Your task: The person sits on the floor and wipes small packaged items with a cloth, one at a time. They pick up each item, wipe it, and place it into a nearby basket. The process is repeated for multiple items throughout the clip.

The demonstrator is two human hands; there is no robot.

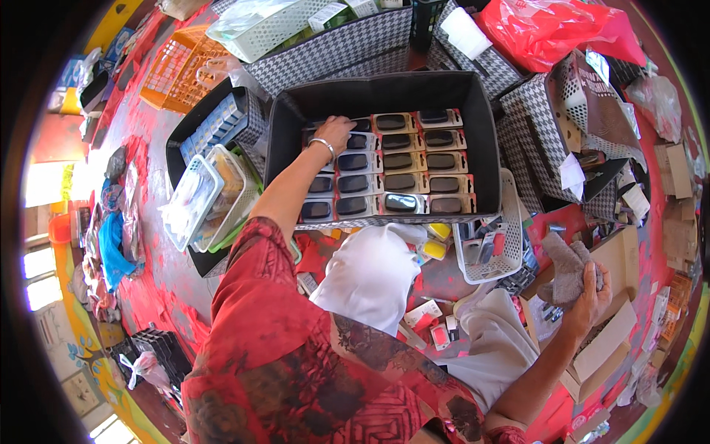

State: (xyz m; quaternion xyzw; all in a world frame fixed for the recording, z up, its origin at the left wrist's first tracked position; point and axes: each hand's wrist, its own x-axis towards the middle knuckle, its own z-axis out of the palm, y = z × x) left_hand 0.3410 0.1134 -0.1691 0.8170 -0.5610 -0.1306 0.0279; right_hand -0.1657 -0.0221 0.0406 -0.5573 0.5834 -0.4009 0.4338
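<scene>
In front of me a black-lined storage box (384, 89) with a houndstooth outside holds rows of carded packs (400, 161). Each pack carries a dark, rounded oblong item. My left hand (336, 134), with a silver bangle at the wrist, reaches into the box's far left part. Its bent fingers are closed at the edge of a pack in the back row; the fingertips are partly hidden. Out to the right, my right hand (592, 292) grips a crumpled grey-brown cloth (566, 268), held above an open cardboard box (605, 348).
Beside the storage box stands a white perforated basket (510, 255) with small packs. Lidded clear containers (194, 200) and an orange crate (180, 70) are on the left. More houndstooth boxes (336, 49) and a red plastic bag (551, 33) lie beyond. Loose packs (440, 335) lie near my legs.
</scene>
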